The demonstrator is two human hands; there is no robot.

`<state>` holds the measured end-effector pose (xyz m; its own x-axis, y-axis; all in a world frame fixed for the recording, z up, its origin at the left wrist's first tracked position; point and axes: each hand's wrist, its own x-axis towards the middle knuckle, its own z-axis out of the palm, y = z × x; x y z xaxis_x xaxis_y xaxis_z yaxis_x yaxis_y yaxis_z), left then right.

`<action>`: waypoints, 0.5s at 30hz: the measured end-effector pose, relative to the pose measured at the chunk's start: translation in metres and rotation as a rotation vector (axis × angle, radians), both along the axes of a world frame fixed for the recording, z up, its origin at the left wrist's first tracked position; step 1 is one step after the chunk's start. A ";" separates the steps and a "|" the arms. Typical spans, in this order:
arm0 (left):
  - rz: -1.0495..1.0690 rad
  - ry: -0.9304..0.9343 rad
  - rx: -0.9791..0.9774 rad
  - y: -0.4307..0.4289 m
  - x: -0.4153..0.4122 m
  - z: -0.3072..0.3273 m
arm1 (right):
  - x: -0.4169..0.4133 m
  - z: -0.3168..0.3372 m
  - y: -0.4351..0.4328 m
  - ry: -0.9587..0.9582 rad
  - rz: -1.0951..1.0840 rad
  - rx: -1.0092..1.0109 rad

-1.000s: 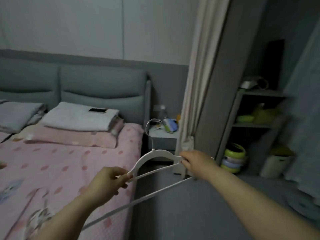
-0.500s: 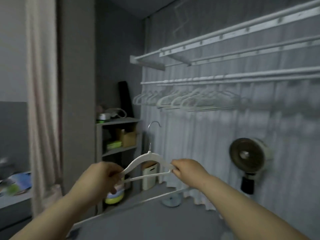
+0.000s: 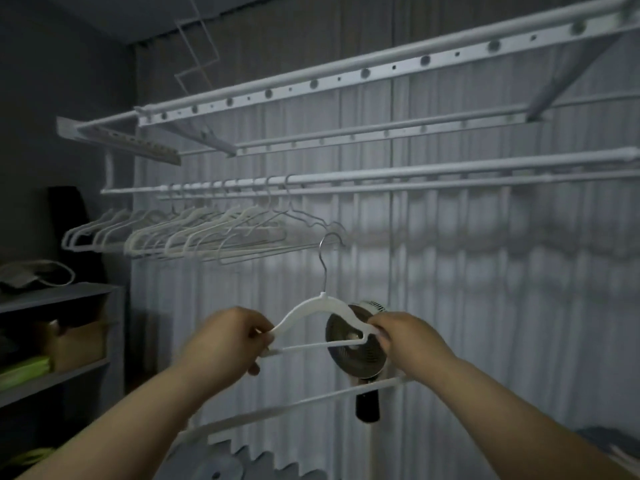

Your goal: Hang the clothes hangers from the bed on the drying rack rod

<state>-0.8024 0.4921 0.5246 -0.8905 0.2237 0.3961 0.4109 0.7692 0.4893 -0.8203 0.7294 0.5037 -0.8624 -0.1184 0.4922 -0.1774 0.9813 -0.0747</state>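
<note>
I hold a white plastic hanger (image 3: 313, 308) with a metal hook upright in front of me. My left hand (image 3: 228, 341) pinches its left shoulder end, and my right hand (image 3: 403, 336) grips its right end. Its hook tip sits well below the drying rack rod (image 3: 415, 180), which runs across the view above. Several white hangers (image 3: 194, 233) hang in a row on the left part of that rod. A second long white bar (image 3: 294, 405) slants below my hands; its ends are hidden behind my arms.
A small dark fan (image 3: 356, 348) stands behind the held hanger, in front of pale pleated curtains (image 3: 485, 306). Grey shelves (image 3: 52, 341) with a box and green items stand at the left. More rack bars (image 3: 346, 77) run overhead.
My view has swung from the bed round to the drying rack. Both hands have kept hold of the hanger and lifted it closer to the rod.
</note>
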 end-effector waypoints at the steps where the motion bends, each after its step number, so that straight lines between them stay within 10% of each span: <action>1: -0.015 0.003 -0.001 0.007 -0.014 0.006 | -0.010 0.005 0.008 0.014 -0.018 0.010; 15: -0.031 0.175 0.240 0.042 -0.254 0.128 | -0.199 0.170 0.046 0.470 -0.207 0.181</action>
